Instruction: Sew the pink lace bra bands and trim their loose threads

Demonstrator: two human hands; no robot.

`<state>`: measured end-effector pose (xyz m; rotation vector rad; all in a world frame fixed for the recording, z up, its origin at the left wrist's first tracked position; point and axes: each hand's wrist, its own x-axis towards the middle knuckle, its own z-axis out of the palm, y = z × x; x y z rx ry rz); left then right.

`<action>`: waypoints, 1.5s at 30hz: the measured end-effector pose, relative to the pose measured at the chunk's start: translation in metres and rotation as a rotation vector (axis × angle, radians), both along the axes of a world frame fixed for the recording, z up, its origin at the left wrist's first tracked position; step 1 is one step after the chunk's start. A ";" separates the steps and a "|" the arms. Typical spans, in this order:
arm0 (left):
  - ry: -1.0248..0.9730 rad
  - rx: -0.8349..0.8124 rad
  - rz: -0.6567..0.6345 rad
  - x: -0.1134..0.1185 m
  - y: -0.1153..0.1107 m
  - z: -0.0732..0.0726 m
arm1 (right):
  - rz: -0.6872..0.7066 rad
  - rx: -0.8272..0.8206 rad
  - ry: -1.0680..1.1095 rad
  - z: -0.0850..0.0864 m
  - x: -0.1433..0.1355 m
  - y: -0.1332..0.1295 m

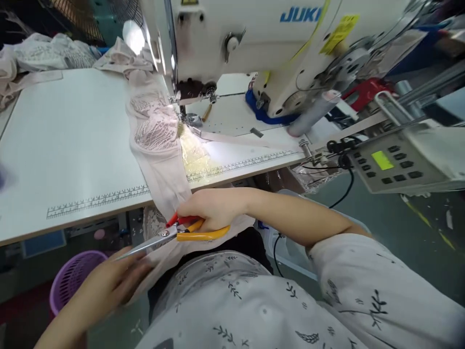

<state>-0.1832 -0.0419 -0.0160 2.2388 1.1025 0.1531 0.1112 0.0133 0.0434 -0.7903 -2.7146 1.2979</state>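
Observation:
My right hand point(214, 208) is closed around scissors point(165, 233) with orange handles. Red handle parts also show at its fingers; whether they belong to the same tool I cannot tell. The steel blades point down-left toward my left hand point(121, 276), which is slightly blurred, its fingers curled at the pale pink fabric point(172, 254) over my lap. A pale pink lace garment point(156, 133) lies across the table edge beside the sewing machine's needle area and hangs down behind my right hand. From the presser foot point(183, 114) a pale band point(236, 139) runs right.
The JUKI sewing machine point(232, 43) stands over the white table point(83, 140), which has a printed ruler on its front edge. More pale garments point(54, 51) lie at the back left. A purple basket point(74, 276) is below left; a control box point(395, 160) is at right.

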 end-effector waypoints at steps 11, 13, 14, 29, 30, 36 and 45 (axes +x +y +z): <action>-0.299 0.023 0.160 0.097 0.000 0.018 | -0.070 -0.069 -0.001 0.005 0.001 0.003; -0.343 -0.075 0.220 0.098 0.003 0.020 | -0.042 -0.049 0.012 0.003 0.006 0.006; -0.379 -0.152 0.259 0.097 0.004 0.020 | -0.025 -0.040 0.011 0.003 0.009 0.008; -0.576 -0.605 0.630 0.106 0.016 0.031 | -0.083 0.045 0.158 0.003 0.014 0.011; -0.590 -0.612 0.628 0.106 0.016 0.030 | -0.097 0.033 0.151 0.004 0.014 0.011; -0.624 -0.657 0.551 0.101 0.018 0.025 | -0.142 -0.065 0.133 0.008 0.015 0.011; -0.612 -0.638 0.576 0.102 0.018 0.020 | -0.132 0.052 0.101 0.004 0.010 0.009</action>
